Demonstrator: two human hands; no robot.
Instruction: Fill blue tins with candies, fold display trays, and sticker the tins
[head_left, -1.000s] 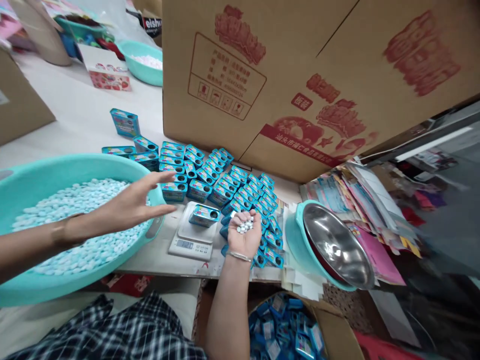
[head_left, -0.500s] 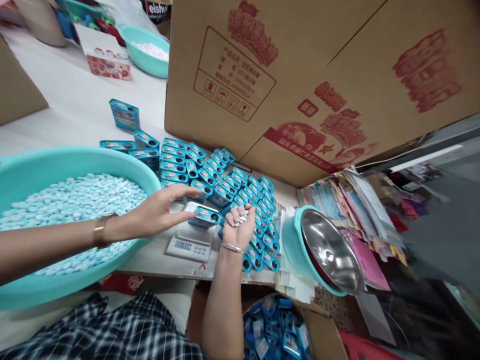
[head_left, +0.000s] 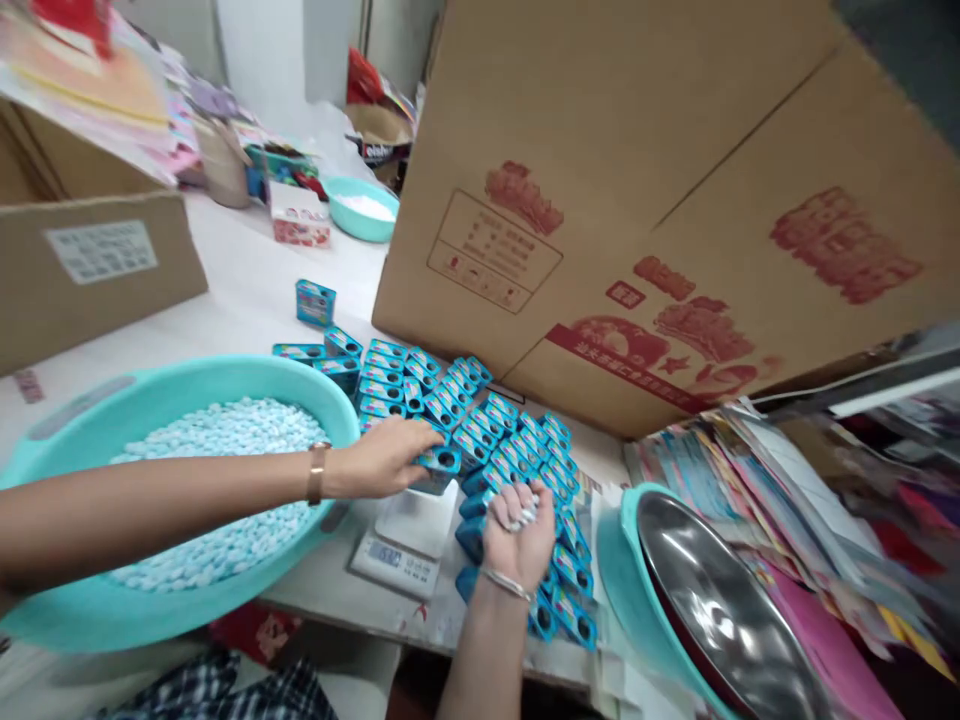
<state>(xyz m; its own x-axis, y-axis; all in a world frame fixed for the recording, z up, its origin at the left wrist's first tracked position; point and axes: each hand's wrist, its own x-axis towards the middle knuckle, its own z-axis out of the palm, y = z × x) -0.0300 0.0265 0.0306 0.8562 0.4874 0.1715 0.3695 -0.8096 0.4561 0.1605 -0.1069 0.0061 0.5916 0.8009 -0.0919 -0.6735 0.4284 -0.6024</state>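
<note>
My left hand [head_left: 386, 457] grips a small blue tin [head_left: 442, 460] and holds it just above the white digital scale [head_left: 409, 537]. My right hand [head_left: 517, 525] is cupped, palm up, closed around a small heap of white-blue tablets [head_left: 520, 515], right of the scale. Rows of the same blue tins [head_left: 480, 425] lie on the table behind both hands. A big teal basin [head_left: 161, 390] to the left holds many pale blue tablets [head_left: 217, 450]; my left forearm crosses over it.
A large printed cardboard box [head_left: 637, 230] stands behind the tins. A steel bowl [head_left: 720, 610] sits tilted in a teal basin at the right, beside stacked paper sheets [head_left: 787, 490]. Another carton [head_left: 97, 260] is at far left; a second teal basin [head_left: 364, 208] lies far back.
My left hand reached from the basin to the tin on the scale, closed on it and lifted it. My right hand curled its fingers over the tablets. The camera tilted up.
</note>
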